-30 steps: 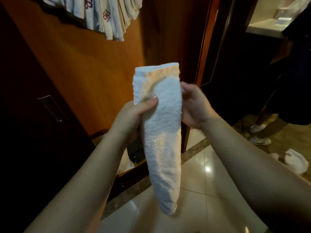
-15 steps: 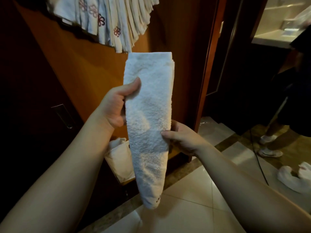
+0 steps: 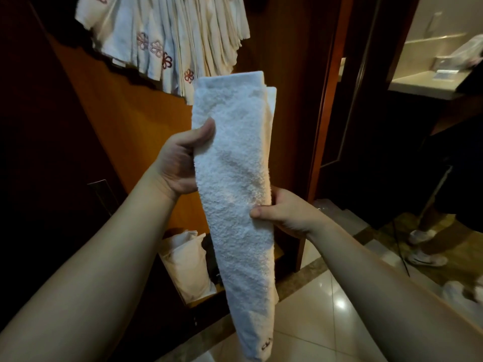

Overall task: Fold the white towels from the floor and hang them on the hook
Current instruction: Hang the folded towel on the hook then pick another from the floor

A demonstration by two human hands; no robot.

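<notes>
Folded towel (image 3: 235, 184) held upright at chest height, below hung towels (image 3: 167, 35). Left hand (image 3: 180, 163) grasps upper edge; right hand (image 3: 282, 212) pinches mid-length. Step: folding apparently done. Next likely calls for lifting to hook, which is not visible.

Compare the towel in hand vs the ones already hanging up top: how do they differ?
1. The held towel is gripped by the left hand and right hand; the hanging towels hang untouched against the wood panel.
2. The held towel is a single long folded strip; the hanging towels are many, bunched side by side.
3. The held towel shows plain terry with a small mark near its bottom tip; several hanging towels show red flower embroidery.
Both are white or off-white.
</notes>
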